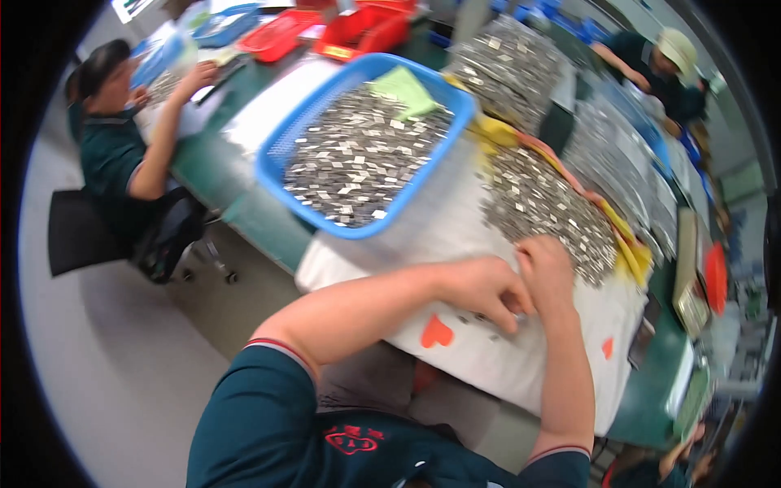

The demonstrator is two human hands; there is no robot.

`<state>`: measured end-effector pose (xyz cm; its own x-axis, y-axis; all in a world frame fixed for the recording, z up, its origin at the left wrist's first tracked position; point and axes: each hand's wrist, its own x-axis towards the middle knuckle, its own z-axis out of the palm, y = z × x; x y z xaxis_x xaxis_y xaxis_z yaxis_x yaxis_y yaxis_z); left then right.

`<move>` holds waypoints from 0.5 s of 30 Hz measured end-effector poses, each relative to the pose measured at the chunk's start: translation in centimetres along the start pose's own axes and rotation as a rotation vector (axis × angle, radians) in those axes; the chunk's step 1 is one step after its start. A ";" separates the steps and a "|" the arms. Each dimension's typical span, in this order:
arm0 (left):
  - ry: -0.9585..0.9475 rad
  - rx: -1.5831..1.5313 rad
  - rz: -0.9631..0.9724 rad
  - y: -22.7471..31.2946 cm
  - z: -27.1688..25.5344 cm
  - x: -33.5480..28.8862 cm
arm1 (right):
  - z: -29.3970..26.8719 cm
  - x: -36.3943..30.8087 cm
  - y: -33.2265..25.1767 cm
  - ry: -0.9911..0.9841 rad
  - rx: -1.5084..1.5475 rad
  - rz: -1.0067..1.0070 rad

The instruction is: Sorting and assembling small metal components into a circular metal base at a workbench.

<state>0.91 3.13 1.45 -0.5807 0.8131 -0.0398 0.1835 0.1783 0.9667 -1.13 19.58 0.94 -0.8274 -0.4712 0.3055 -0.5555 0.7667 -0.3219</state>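
Note:
My left hand and my right hand meet on a white cloth with red heart shapes, at the near edge of a heap of small silvery metal pieces. The fingers of both hands are bent down onto a few loose pieces on the cloth; whether either hand pinches one is hidden. A blue plastic basket full of the same small pieces stands to the left of the heap, with a green cloth lying at its far end.
Yellow cloth borders the heap. More piles of metal pieces lie further back. Red trays stand at the far left. A seated person works at the left; another person sits at the far right. The green table edge runs on the right.

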 end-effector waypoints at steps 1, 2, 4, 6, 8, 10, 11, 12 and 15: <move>0.006 0.005 -0.004 -0.5 -0.2 -0.3 | 0.0 0.4 -0.3 -0.041 0.028 0.013; -0.016 0.001 -0.009 -0.1 -0.2 -0.3 | -0.2 0.4 -0.1 -0.051 0.031 0.035; -0.054 -0.010 0.013 0.1 -0.2 0.4 | -0.3 0.3 0.7 -0.064 0.018 0.065; -0.042 -0.103 -0.027 0.2 0.0 1.1 | -0.6 0.0 0.6 -0.063 -0.035 0.109; -0.049 -0.150 -0.029 -0.2 0.2 1.1 | -0.8 -0.6 0.6 -0.027 -0.079 0.112; -0.034 -0.187 -0.073 -0.4 0.1 1.1 | -1.0 -1.5 1.0 0.057 0.007 0.173; -0.046 -0.190 -0.069 -0.7 0.2 1.1 | -1.3 -1.9 0.7 0.138 0.097 0.204; 0.012 -0.326 -0.086 -1.0 0.3 1.2 | -2.1 -2.2 0.5 0.173 0.306 0.378; 0.088 -0.538 -0.106 -1.2 0.0 1.6 | -3.2 -3.9 0.8 0.232 0.825 0.549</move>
<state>-0.20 4.26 0.24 -0.6425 0.7525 -0.1446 -0.2969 -0.0706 0.9523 1.89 23.39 2.33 -0.9976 0.0189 0.0672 -0.0597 0.2703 -0.9609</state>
